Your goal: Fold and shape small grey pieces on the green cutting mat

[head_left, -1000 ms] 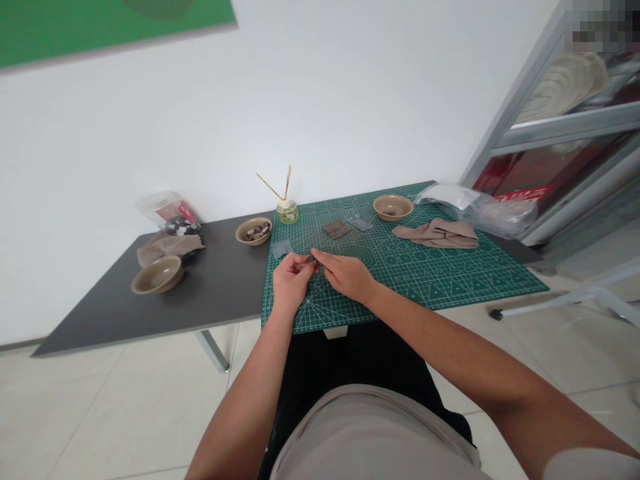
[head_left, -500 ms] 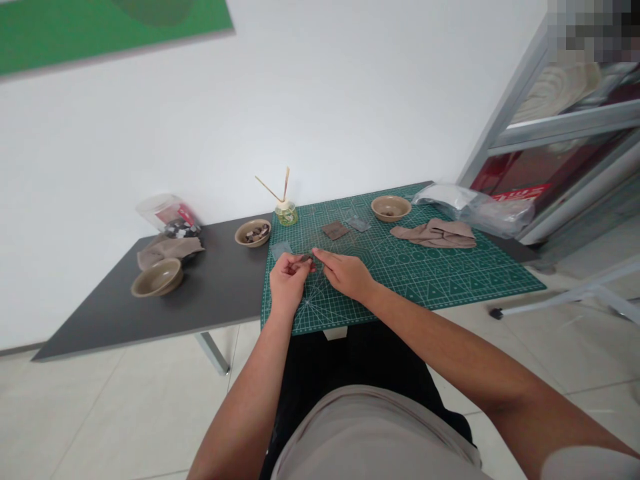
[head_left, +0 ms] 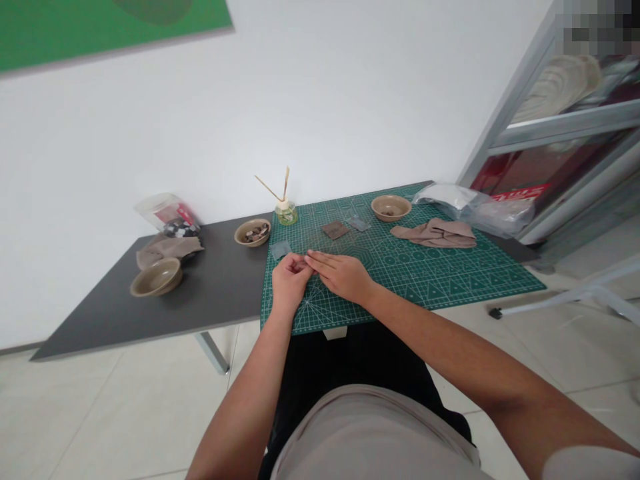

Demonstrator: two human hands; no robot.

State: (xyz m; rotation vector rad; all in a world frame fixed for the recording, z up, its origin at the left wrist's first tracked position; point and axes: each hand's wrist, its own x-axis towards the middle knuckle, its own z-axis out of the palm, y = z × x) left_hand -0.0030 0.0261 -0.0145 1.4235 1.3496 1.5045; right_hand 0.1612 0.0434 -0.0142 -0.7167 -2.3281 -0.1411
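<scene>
My left hand (head_left: 290, 282) is closed in a pinch above the green cutting mat (head_left: 430, 283), near its left front part. A small dark piece showed between its fingertips a moment earlier; the fingers of both hands now cover it almost wholly. My right hand (head_left: 347, 277) meets it from the right, fingers close together over the left fingertips. What the right fingers grip, if anything, is hidden. Just beyond the left hand lies a small clear plastic sheet or bag (head_left: 281, 250). Farther back are a brown square patch (head_left: 335, 230) and another clear plastic piece (head_left: 359, 224).
A tan bowl (head_left: 240, 239) holds several small dark and light pieces. Another bowl (head_left: 391, 218) has small bits inside; a third bowl (head_left: 157, 285) stands left near a cloth (head_left: 170, 252) and a tipped plastic jar (head_left: 163, 207). A reed diffuser (head_left: 287, 213), brown cloth (head_left: 440, 235) and plastic bag (head_left: 475, 203) lie behind.
My right hand has shifted slightly left, and its fingers have moved from a pointing index to lying together over the left fingertips. The small dark piece has become hidden.
</scene>
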